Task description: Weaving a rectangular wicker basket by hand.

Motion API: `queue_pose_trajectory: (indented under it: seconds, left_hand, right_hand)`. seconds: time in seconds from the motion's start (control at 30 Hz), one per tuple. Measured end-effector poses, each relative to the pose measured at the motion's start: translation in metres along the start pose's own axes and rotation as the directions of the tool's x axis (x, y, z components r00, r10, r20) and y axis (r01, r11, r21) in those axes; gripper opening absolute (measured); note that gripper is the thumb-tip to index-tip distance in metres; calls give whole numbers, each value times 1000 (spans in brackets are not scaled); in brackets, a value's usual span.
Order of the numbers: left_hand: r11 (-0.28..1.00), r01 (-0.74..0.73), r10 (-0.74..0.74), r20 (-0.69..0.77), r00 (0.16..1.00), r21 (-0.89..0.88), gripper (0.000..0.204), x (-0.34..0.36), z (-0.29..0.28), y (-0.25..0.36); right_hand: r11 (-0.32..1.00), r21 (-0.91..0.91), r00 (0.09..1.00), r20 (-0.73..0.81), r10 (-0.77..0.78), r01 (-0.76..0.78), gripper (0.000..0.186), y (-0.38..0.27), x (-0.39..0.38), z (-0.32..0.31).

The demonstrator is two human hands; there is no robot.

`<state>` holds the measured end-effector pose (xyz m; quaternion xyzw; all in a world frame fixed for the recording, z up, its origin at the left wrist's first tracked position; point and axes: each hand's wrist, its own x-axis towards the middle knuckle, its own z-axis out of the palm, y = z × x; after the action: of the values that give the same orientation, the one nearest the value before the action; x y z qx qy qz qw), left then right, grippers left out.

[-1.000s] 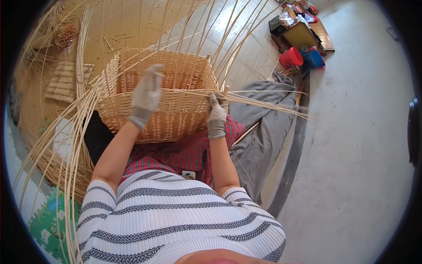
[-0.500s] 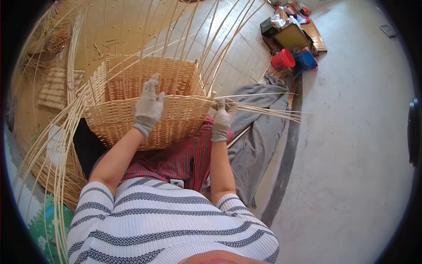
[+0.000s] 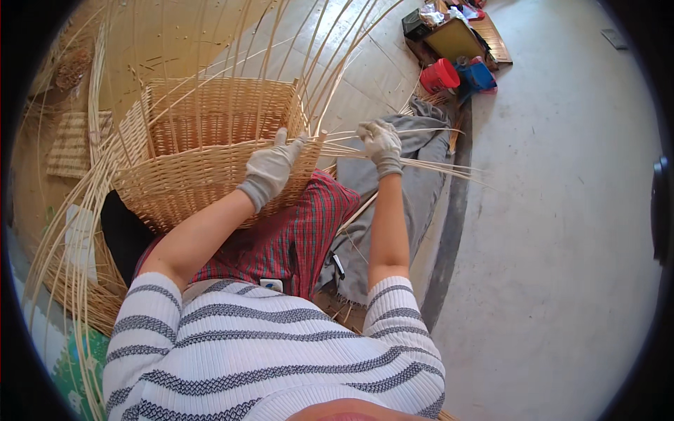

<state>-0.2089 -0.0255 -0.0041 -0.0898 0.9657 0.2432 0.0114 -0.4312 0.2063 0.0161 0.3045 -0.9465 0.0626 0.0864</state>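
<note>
A rectangular wicker basket [image 3: 210, 172] of pale woven strands rests on my lap, tilted, its opening facing up and away. Tall upright stakes rise from its walls. My left hand [image 3: 272, 167], in a light glove, grips the front rim near the right corner, some fingers hidden over the edge. Off to the right of that corner, my gloved right hand [image 3: 381, 146] is closed around a wicker strand [image 3: 344, 133]. Several more loose strands [image 3: 439, 167] run out to the right beneath that hand.
Long strands [image 3: 67, 238] fan out from the basket's left side. A woven mat piece [image 3: 78, 144] lies at far left. Grey cloth [image 3: 414, 182] covers the floor at right. Beyond stand a red bucket [image 3: 440, 76], a blue bucket [image 3: 479, 74] and a cluttered low table [image 3: 456, 41].
My left hand has slid right along the rim toward the corner. My right hand has moved away from the corner, to the right and upward. The whole view has shifted slightly.
</note>
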Motion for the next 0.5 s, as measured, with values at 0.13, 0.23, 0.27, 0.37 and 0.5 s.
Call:
queue_pose_trajectory:
  seconds: [0.13, 0.23, 0.27, 0.37, 0.5]
  left_hand:
    - [948, -315, 305, -399, 865, 40, 75, 9, 16, 0]
    - [889, -409, 457, -415, 787, 204, 81, 24, 26, -3]
    - [886, -431, 462, -381, 801, 168, 83, 26, 27, -4]
    - [901, -425, 433, -232, 871, 87, 83, 25, 24, -10]
    - [925, -340, 368, -179, 912, 171, 76, 21, 32, -8]
  right_hand:
    - [991, 54, 985, -123, -118, 125, 25, 16, -12, 23]
    - [908, 314, 954, 199, 224, -278, 25, 8, -19, 33]
    - [949, 291, 992, 69, 108, -124, 26, 7, -23, 27]
    - [987, 143, 995, -78, -65, 75, 18, 8, -41, -19]
    - [776, -314, 819, 10, -574, 547, 16, -33, -62, -89]
